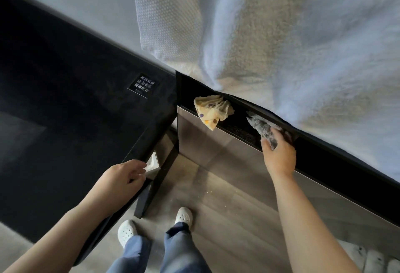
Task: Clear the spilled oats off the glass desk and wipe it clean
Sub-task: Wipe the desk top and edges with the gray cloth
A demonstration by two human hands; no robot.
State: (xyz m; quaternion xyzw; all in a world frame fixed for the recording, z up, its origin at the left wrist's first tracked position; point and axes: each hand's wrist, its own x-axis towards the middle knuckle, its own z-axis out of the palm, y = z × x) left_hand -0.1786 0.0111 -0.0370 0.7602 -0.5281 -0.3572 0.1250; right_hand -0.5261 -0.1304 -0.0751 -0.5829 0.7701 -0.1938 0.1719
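Observation:
The dark glass desk (65, 103) fills the left of the view and looks bare, with a small printed sign (142, 85) near its far corner. My left hand (124, 174) rests at the desk's near edge, fingers loosely curled, touching a small white object (153, 163) just below the edge. My right hand (278, 153) grips a grey cloth (260, 126) on the black ledge (324, 164) to the right. A crumpled yellow cloth with purple dots (213, 110) lies on the same ledge, farther left. A few pale crumbs (208, 191) dot the floor.
A white bed cover (281, 34) hangs over the ledge at the top right. The grey panel (216, 149) under the ledge drops to a wooden floor (227, 218). A black desk leg (151, 192) stands by my white shoes (183, 216).

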